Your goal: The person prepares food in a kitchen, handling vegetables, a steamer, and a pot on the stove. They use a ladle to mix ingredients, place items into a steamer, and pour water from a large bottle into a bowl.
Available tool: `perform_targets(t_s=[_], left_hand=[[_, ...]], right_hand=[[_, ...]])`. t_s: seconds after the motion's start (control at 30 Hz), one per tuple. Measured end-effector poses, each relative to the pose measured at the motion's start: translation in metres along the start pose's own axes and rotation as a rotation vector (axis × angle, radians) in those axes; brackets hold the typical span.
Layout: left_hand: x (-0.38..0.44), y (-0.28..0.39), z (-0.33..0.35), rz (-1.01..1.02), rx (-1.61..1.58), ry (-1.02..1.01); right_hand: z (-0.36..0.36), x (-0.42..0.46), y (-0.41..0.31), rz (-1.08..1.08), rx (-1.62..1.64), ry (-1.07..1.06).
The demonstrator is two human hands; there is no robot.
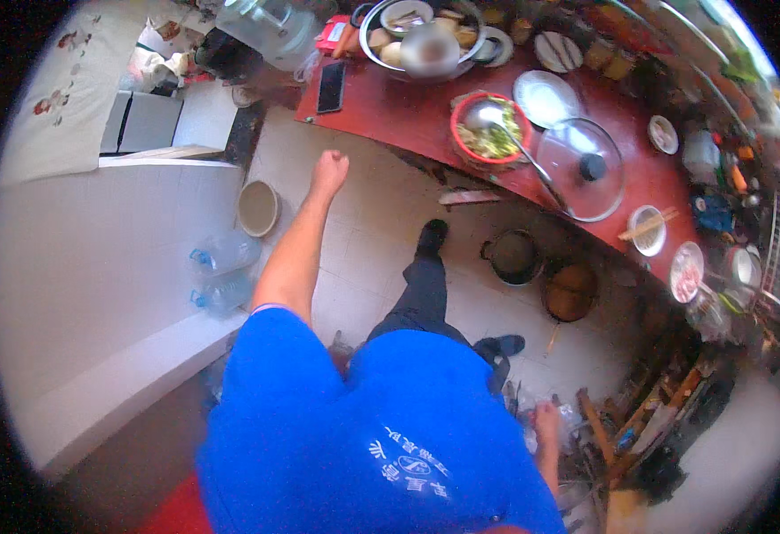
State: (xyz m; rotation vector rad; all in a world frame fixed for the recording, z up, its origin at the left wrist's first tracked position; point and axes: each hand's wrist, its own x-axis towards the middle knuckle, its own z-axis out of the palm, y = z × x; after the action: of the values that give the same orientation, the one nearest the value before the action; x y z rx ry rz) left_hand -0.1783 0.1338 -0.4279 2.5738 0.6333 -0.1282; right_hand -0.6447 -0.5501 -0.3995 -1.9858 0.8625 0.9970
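My left hand [331, 167] hangs at the end of my outstretched arm, fingers curled in, with nothing seen in it. It is above the tiled floor, a short way from the near edge of the red table [403, 110]. A black smartphone [330, 88] lies on the table's left corner, closest to that hand. Low at my right side is my right hand [545, 419], blurred and small, so its grip is unclear. Behind it are a clear plastic bag [566, 422] and several pieces of firewood [595, 427].
The table carries a red-rimmed bowl of chopped greens [483, 143] with a ladle, a glass lid [573, 183], a white plate [544, 100] and a large metal basin [373, 50]. On the floor stand a dark pot [515, 257], a brown pan [570, 290], a bucket [258, 209] and plastic bottles [226, 274].
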Motion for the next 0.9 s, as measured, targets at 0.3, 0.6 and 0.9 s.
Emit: perform_targets(t_s=[0.3, 0.6, 0.9], left_hand=[[0.163, -0.006, -0.02, -0.231, 0.064, 0.118], [0.194, 0.005, -0.026, -0.46, 0.223, -0.127], [0.184, -0.061, 0.002, -0.156, -0.023, -0.069]], right_hand=[[0.024, -0.02, -0.278, -0.107, 0.031, 0.102], [0.047, -0.021, -0.231, -0.034, -0.171, 0.118], [0.052, 0.0, -0.225, -0.263, -0.302, 0.17]])
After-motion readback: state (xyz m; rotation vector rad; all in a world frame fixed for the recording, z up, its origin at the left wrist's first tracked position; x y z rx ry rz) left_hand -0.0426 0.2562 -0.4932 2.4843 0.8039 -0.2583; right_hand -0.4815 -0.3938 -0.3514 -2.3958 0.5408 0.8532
